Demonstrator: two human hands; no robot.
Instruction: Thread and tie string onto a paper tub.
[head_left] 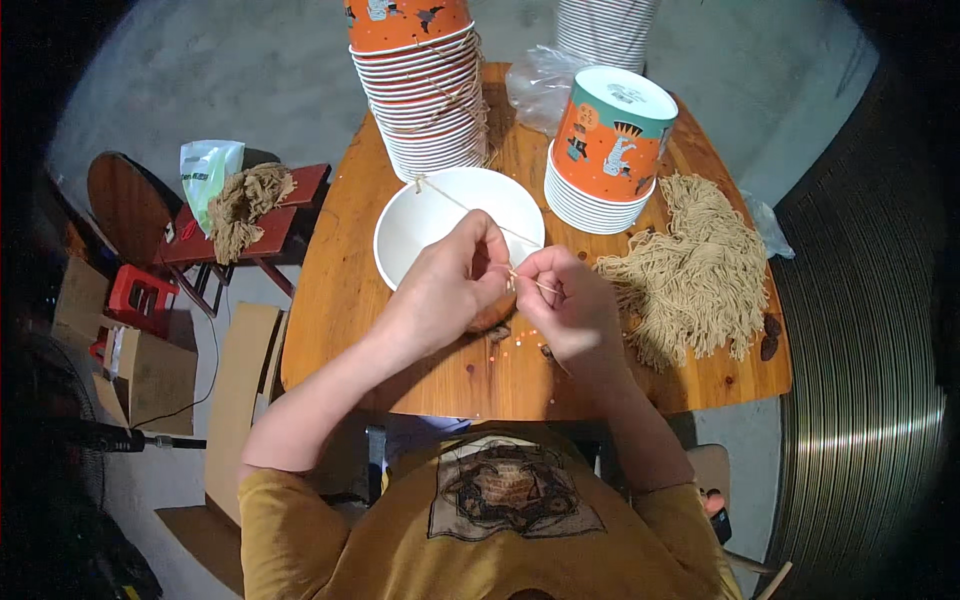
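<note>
A paper bucket (408, 225), white inside, stands tilted on the table before me with its mouth facing up. A thin tan string (450, 198) runs from a knot at its far rim across the mouth to my hands. Above the near rim, my left hand (450, 280) pinches the string between thumb and forefinger. My right hand (570, 305) is closed on the same string just beside it, with a short end showing between the fingers. The fingertips of both hands meet at a small loop or knot, partly hidden by the fingers.
A tall stack of nested buckets (425, 110) with strings stands at the back left. Another stack of orange and green buckets (610, 150) sits upside down at right, by a pile of tan strings (700, 270). Small bits lie near the wooden table's (440, 385) front edge.
</note>
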